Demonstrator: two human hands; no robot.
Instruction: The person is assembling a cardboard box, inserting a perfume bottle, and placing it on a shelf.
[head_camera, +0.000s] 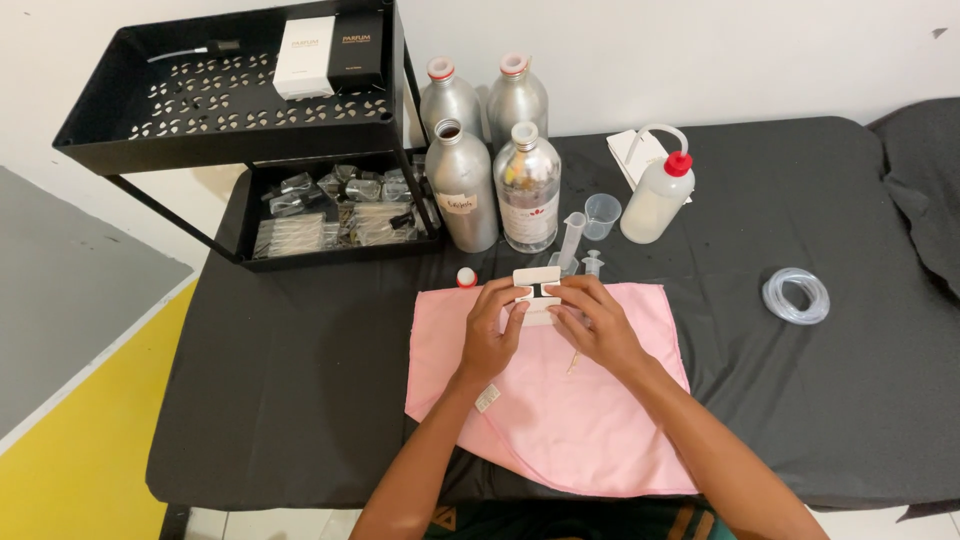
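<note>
Both hands meet over the far edge of a pink cloth (560, 410) spread on the black table. My left hand (492, 332) and my right hand (592, 322) together grip a small white box (537, 283) with a dark opening in its middle. The fingertips of both hands press on the box's sides. A thin stick-like item (573, 361) lies on the cloth under my right wrist.
Behind the box stand several silver metal bottles (462, 185), a clear bottle (527, 187), a small measuring cup (602, 215), a cylinder (572, 240) and a red-capped squeeze bottle (656, 198). A red cap (467, 278) lies left. Coiled clear tubing (796, 296) lies right. A black tiered cart (240, 100) stands left.
</note>
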